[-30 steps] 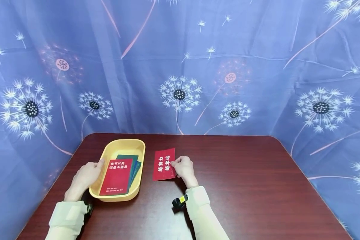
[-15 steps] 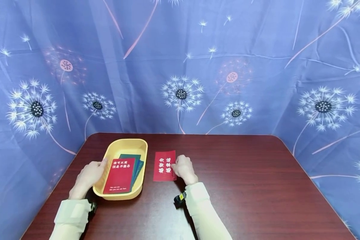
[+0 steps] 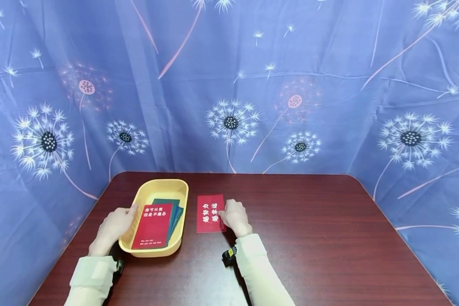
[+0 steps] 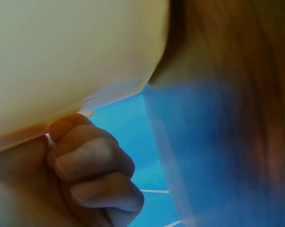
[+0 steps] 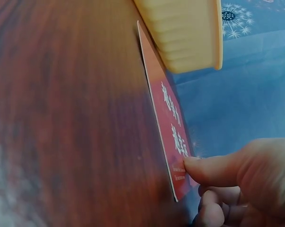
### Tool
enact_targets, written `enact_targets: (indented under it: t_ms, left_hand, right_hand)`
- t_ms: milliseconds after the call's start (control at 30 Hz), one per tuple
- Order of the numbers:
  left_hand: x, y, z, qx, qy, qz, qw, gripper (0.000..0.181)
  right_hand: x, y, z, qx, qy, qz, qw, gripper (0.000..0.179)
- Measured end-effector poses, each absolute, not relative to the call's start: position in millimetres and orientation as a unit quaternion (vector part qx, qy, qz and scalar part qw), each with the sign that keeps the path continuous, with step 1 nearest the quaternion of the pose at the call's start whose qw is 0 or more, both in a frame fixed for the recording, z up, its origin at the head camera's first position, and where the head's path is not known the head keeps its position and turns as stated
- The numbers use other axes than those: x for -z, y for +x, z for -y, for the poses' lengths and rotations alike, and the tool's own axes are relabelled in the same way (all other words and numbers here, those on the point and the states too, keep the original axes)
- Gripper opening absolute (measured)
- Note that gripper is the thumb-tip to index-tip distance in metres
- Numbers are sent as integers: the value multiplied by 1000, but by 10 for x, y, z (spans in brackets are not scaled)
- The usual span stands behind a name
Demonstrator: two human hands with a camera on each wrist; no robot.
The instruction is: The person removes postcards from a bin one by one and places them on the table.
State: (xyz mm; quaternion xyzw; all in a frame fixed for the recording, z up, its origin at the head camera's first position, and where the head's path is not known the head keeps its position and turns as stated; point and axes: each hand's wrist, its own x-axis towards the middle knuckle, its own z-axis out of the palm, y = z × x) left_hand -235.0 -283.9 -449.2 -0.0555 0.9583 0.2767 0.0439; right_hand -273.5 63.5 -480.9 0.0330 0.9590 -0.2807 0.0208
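My left hand [image 3: 112,225] grips the left rim of a yellow plastic basin [image 3: 162,188]. Its thumb lies over the rim, and the left wrist view shows curled fingers [image 4: 97,158] against the outside of the wall. Inside the basin a red notebook [image 3: 152,229] with white lettering lies on top of green and blue notebooks [image 3: 179,212]. To the right of the basin, a second thin red notebook [image 3: 208,214] lies at the tabletop. My right hand [image 3: 236,217] pinches its right edge, thumb [image 5: 216,170] on the cover, other fingers curled at the edge.
The dark reddish wooden table [image 3: 321,238] stretches away to the right of my right arm. A blue curtain [image 3: 191,85] printed with dandelions hangs behind and around it. A small black wrist camera [image 3: 228,256] sits by the right cuff.
The second red notebook has straightened slightly and its far edge looks lower than before. My right hand stays at its right edge and my left on the basin; the head view shifts a little.
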Motion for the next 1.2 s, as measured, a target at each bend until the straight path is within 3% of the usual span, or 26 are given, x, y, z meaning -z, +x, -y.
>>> enact_targets:
  t_ms: [267,467,933,1200]
  left_hand:
    - [4516,-2354,2844,-277,-52,-958,51,72]
    - [4526,-2353,2847,-274,-51,-959,43,70]
    - [4539,-2336,2837,-280,-64,-956,51,70]
    - [4511,-2364,2852,-278,-55,-958,51,71]
  right_hand:
    - [4805,-2702,-648,288,16,-957,6,30]
    - [4589,-2622,-645,325,-23,-945,-25,33]
    - [4216,-2280,-274,386,-167,-901,-111,10]
    - [4115,-2097,99,534,-191,-822,-52,49]
